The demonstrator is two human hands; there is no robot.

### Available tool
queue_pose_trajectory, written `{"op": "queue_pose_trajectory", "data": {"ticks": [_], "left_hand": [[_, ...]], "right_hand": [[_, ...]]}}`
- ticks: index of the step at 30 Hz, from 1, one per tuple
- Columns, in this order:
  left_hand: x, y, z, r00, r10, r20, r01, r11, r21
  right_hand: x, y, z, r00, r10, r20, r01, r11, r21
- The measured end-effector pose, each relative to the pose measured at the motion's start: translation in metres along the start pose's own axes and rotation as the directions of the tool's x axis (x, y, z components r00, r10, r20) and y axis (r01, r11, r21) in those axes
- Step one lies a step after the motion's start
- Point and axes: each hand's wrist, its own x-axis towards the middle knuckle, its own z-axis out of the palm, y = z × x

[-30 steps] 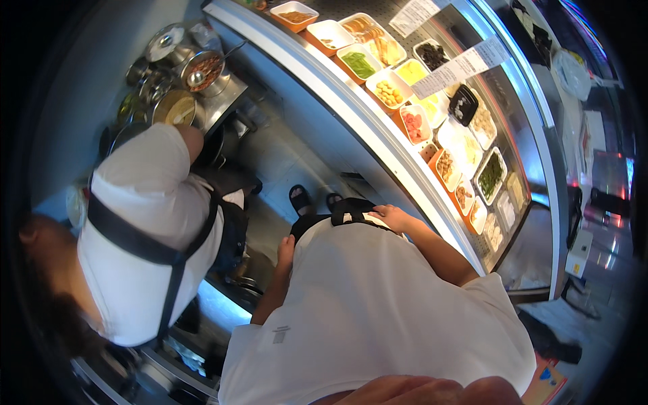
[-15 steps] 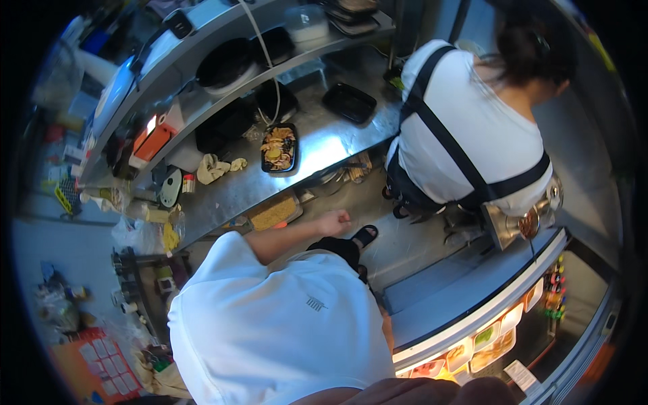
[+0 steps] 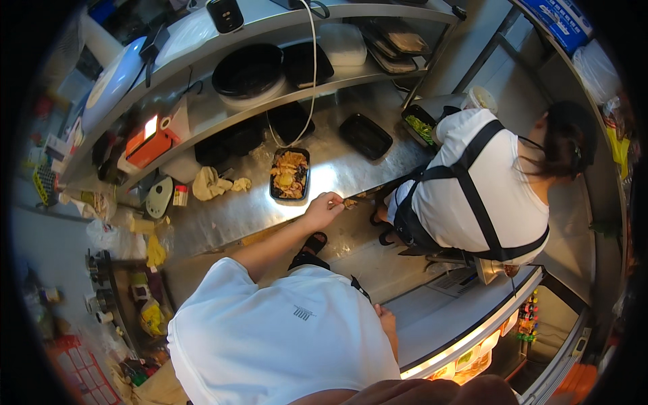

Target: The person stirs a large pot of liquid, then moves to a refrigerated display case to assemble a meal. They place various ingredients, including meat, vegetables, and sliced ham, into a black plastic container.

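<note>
My left hand (image 3: 325, 209) is stretched forward to the front edge of the steel counter (image 3: 226, 214), its fingers curled closed; whether they hold something small cannot be made out. Just beyond it on the counter is a black rectangular takeaway container (image 3: 290, 198) filled with browned food pieces and a yellow piece. A similar black container (image 3: 366, 136), with no food visible inside, lies farther right. Low at my right side, my right hand (image 3: 387, 320) is beside the edge of the grey counter top (image 3: 432, 304); my shirt partly covers it and its fingers are unclear.
A co-worker (image 3: 482, 189) in a white top with black straps stands at the right, next to a container of greens (image 3: 420, 127). Black bowls (image 3: 248, 71) sit on the shelf above. An orange device (image 3: 150, 140) and crumpled cloth (image 3: 210, 183) are at the left.
My left hand has moved up and forward to the counter edge near the filled container. My right hand has come into sight. The view has shifted, and the co-worker has turned somewhat.
</note>
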Motion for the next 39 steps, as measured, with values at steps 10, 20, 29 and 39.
{"op": "queue_pose_trajectory", "data": {"ticks": [10, 20, 29, 39], "left_hand": [[0.075, 0.006, -0.053, 0.981, -0.164, 0.106, 0.191, 0.918, -0.347], [0.094, 0.078, -0.109, 0.926, 0.329, -0.183, -0.344, 0.937, -0.057], [0.098, 0.124, -0.303, 0.383, 0.848, -0.367, -0.224, 0.471, 0.853], [0.163, -0.052, -0.218, 0.919, 0.362, -0.154, -0.151, 0.686, 0.711]], "right_hand": [[0.073, -0.091, 0.032, 0.932, -0.313, -0.180, 0.328, 0.943, 0.056], [0.072, -0.142, 0.015, 0.973, -0.158, -0.165, 0.164, 0.986, 0.022], [0.075, -0.131, 0.013, 0.991, -0.104, -0.088, 0.106, 0.994, 0.018], [0.071, -0.098, 0.027, 0.989, -0.108, -0.098, 0.114, 0.992, 0.054]]}}
